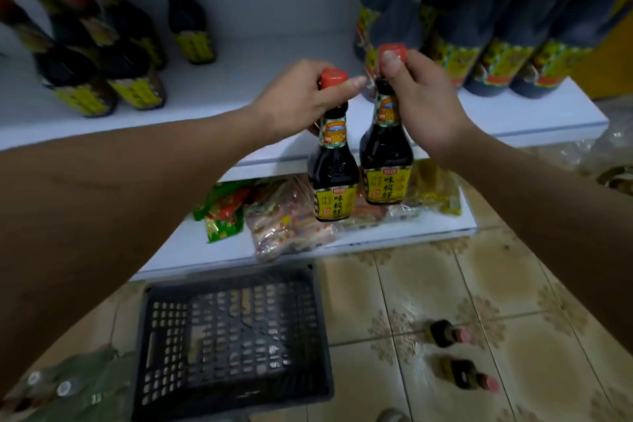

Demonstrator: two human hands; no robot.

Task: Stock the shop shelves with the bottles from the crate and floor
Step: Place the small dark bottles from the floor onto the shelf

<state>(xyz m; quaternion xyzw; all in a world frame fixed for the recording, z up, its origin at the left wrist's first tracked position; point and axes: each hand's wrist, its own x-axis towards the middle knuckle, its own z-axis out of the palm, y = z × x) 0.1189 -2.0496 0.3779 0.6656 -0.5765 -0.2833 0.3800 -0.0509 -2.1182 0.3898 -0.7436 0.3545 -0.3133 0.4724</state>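
Bottles are what we are shelving, and we are holding two of them now, one in each hand, in the air in front of the upper shelf [239, 79] edge. Our left hand [294, 103] is wrapping the neck of the left bottle [334, 164] just under its red cap, thumb laid across the front. Our right hand [421, 103] is pinching the right bottle [387, 154] at the cap and neck, fingers closed tight. Both are hanging upright, side by side, nearly touching at the shoulders.

We are judging these to be glass or hard plastic, full of dark sauce, so they are probably weighing a fair bit for their size and swinging from the neck. A neck hold is working for a short lift, but the smooth surface could be slipping if we are tilting; taking the wider body near the yellow label would be steadier for setting down. If glass, a knock against the neighbours would be risky, so we are wanting a gentle landing.

There is open room on the upper shelf between the small bottles at left [137, 79] and the big bottles at right [479, 55]. The crate [233, 339] below is looking empty, and two more bottles [455, 353] are lying on the tiled floor [513, 284] to its right. Snack packets [284, 216] are filling the lower shelf [308, 243].
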